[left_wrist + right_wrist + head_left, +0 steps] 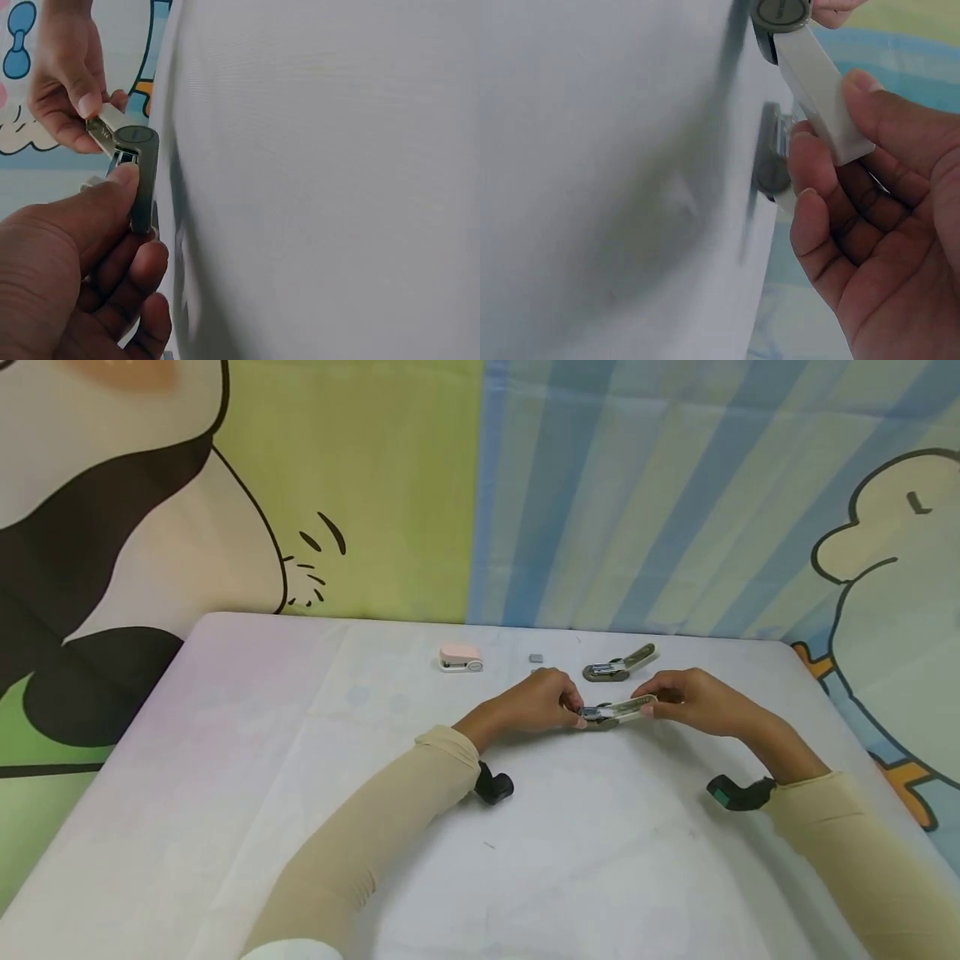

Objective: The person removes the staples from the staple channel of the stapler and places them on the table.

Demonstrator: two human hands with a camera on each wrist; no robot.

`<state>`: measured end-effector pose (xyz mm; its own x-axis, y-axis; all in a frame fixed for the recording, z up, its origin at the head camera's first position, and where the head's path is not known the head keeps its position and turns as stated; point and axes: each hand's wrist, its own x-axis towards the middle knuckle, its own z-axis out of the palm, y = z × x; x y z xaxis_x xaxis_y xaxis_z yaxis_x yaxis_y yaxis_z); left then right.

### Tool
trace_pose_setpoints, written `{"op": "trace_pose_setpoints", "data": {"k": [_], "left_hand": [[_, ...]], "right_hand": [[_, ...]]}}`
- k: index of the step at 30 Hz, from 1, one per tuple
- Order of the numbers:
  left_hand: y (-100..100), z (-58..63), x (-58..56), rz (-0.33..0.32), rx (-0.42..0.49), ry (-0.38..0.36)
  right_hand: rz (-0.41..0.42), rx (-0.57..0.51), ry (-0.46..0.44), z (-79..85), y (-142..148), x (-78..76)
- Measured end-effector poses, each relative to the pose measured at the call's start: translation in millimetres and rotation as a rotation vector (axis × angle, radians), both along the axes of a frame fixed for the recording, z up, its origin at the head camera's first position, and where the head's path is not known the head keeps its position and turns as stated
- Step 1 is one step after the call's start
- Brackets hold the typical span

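Both hands hold one small grey-and-white stapler (630, 707), swung wide open, just above the table. My left hand (546, 700) pinches the grey base end; in the left wrist view the thumb lies over the metal staple channel (125, 157). At the other end, my right hand (701, 700) pinches the raised white top arm (821, 94) between thumb and fingers. Behind it a second, similar stapler (609, 671) lies on the table with its top arm lifted. The left fingertips partly hide the held stapler's base.
A closed pink-and-white stapler (461, 657) stands at the back left. A small grey block, perhaps staples (536, 657), lies between the staplers, with another piece partly hidden by the left hand. A printed curtain (600, 493) hangs behind the white-covered table (420, 893).
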<state>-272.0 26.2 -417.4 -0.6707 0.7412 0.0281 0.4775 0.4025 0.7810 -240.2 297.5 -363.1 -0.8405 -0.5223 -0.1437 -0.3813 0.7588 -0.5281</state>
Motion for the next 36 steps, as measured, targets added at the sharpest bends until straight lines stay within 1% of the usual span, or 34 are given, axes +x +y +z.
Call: {"op": "trace_pose_setpoints", "data": {"k": [5,11,19,22,25,28,32,34,36], "left_hand": [[19.3,4.3,-4.4,0.05,-0.018,0.083],[35.3,3.0,-8.7,0.102,-0.017,0.118],[43.0,4.1,-5.6,0.166,-0.114,0.207],[45.5,3.4,-7.8,0.169,-0.127,0.213],[45.7,3.5,-9.8,0.15,-0.136,0.198],[44.9,2.7,-11.5,0.144,-0.162,0.211],[44.6,1.1,-13.0,0.155,-0.199,0.243],[44.2,0.9,-13.0,0.155,-0.207,0.241],[43.6,0.2,-12.5,0.15,-0.216,0.233]], "right_hand": [[-0.045,0.026,0.047,8.9,11.3,-1.9],[-0.115,0.053,0.047,12.7,19.7,-3.2],[-0.101,0.092,0.068,16.9,16.7,-4.6],[-0.096,0.108,0.076,16.4,17.7,-7.8],[-0.084,0.12,0.077,14.5,18.3,-11.5],[-0.079,0.123,0.072,12.3,16.8,-13.8],[-0.092,0.126,0.062,8.4,14.6,-15.2],[-0.099,0.126,0.05,6.9,13.3,-15.7],[-0.111,0.162,0.046,7.7,10.7,-14.8]]}}
